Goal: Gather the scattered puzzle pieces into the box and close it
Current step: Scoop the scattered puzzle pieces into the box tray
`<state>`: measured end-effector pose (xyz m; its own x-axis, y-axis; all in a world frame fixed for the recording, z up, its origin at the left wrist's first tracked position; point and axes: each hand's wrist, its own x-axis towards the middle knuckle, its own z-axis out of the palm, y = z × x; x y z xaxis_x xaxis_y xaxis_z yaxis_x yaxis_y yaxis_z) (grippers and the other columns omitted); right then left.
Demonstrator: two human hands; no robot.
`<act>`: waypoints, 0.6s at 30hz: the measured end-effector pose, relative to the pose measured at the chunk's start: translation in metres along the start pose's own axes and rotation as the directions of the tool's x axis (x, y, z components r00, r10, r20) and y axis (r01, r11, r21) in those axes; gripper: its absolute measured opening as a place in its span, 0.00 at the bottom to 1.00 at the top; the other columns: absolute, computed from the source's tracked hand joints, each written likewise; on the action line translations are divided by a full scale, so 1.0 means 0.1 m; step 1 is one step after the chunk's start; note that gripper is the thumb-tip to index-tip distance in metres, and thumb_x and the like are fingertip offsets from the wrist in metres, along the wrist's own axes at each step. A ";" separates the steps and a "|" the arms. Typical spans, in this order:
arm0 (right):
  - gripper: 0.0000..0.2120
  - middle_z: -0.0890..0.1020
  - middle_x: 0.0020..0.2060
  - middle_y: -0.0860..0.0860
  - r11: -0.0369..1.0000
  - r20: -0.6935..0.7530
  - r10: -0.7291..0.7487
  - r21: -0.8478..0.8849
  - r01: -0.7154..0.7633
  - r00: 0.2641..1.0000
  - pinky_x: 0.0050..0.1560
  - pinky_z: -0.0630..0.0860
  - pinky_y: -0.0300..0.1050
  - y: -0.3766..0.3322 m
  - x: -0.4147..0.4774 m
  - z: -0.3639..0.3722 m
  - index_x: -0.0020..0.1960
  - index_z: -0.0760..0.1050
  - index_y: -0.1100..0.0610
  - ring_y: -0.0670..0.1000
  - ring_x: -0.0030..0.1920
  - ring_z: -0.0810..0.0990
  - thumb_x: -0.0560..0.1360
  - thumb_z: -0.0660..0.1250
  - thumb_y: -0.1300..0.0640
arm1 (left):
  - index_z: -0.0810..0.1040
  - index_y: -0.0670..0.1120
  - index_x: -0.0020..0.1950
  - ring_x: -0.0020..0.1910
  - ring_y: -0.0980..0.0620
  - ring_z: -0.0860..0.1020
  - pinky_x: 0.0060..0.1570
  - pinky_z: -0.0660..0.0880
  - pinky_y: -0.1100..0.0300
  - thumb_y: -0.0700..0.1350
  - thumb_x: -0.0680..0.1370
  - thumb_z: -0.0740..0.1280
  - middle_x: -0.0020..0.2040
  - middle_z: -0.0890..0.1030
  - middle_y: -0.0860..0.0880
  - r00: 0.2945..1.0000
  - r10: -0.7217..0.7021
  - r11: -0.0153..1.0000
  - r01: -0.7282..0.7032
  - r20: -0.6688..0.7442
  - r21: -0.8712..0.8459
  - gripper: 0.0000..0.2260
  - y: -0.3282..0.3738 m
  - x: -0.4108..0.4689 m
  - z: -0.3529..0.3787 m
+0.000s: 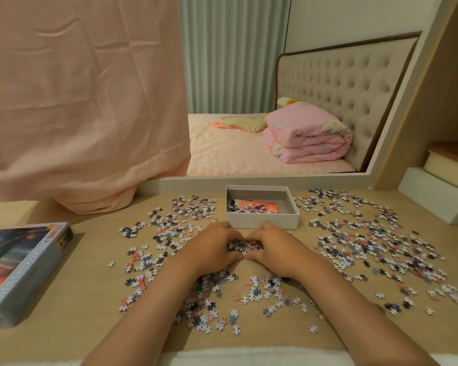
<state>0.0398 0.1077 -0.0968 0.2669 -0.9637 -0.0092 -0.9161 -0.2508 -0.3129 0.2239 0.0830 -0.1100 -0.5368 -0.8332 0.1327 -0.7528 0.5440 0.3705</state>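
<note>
Small puzzle pieces lie scattered over the wooden table, with one spread on the left (175, 220), another on the right (368, 241) and more near me (222, 305). An open white box (262, 220) stands at the back middle and holds a few pieces and a pink sheet. Just in front of it, my left hand (209, 249) and my right hand (278, 249) are cupped together around a small heap of pieces (242, 245). The printed box lid (21, 268) lies at the far left.
A pink cloth (85, 101) hangs down onto the table's back left. A mirror behind the table shows a bed with a folded pink quilt (310, 133). White foam blocks (439, 196) sit at the right edge.
</note>
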 end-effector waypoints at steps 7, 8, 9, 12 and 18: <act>0.12 0.76 0.45 0.42 0.992 -0.125 0.021 0.124 -0.005 0.992 0.48 0.73 0.39 0.03 0.03 -0.01 0.53 0.83 0.47 0.45 0.47 0.76 0.70 0.77 0.48 | 0.81 0.54 0.53 0.46 0.57 0.73 0.44 0.68 0.66 0.51 0.72 0.75 0.48 0.76 0.56 0.994 -0.043 0.990 0.028 -0.104 -0.138 0.11 -0.01 0.02 0.02; 0.11 0.77 0.43 0.41 0.987 -0.128 0.028 0.158 -0.008 0.991 0.44 0.72 0.36 0.05 0.04 -0.02 0.51 0.84 0.48 0.42 0.44 0.76 0.70 0.77 0.49 | 0.81 0.54 0.51 0.45 0.58 0.73 0.43 0.68 0.67 0.49 0.72 0.75 0.47 0.76 0.57 0.991 -0.061 0.983 0.039 -0.119 -0.179 0.09 0.00 0.03 0.02; 0.10 0.78 0.41 0.41 0.981 -0.123 0.036 0.195 -0.011 0.992 0.41 0.70 0.34 0.06 0.03 -0.04 0.50 0.84 0.48 0.41 0.41 0.76 0.70 0.78 0.51 | 0.81 0.54 0.49 0.44 0.59 0.73 0.41 0.67 0.69 0.48 0.72 0.76 0.46 0.76 0.57 0.989 -0.076 0.975 0.046 -0.129 -0.218 0.08 0.01 0.03 0.01; 0.06 0.82 0.33 0.46 0.942 -0.114 0.084 0.333 -0.042 0.990 0.34 0.74 0.37 0.09 0.02 -0.14 0.48 0.84 0.50 0.42 0.31 0.79 0.72 0.76 0.56 | 0.81 0.54 0.47 0.36 0.61 0.73 0.34 0.67 0.72 0.47 0.71 0.76 0.41 0.78 0.58 0.983 -0.108 0.943 0.055 -0.146 -0.328 0.07 0.07 0.10 -0.03; 0.07 0.83 0.38 0.46 0.921 -0.298 0.151 0.390 -0.024 0.942 0.36 0.73 0.37 0.21 0.32 -0.56 0.49 0.84 0.52 0.42 0.33 0.77 0.72 0.75 0.59 | 0.82 0.51 0.49 0.30 0.61 0.68 0.29 0.63 0.69 0.48 0.73 0.75 0.33 0.74 0.58 0.965 -0.137 0.937 0.052 -0.225 -0.346 0.06 0.15 0.57 -0.35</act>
<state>0.0124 0.0665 -0.0501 0.0239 -0.9735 0.2273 -0.7331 -0.1716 -0.6581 0.1952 0.0403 -0.0652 -0.3292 -0.9006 0.2837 -0.6015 0.4316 0.6722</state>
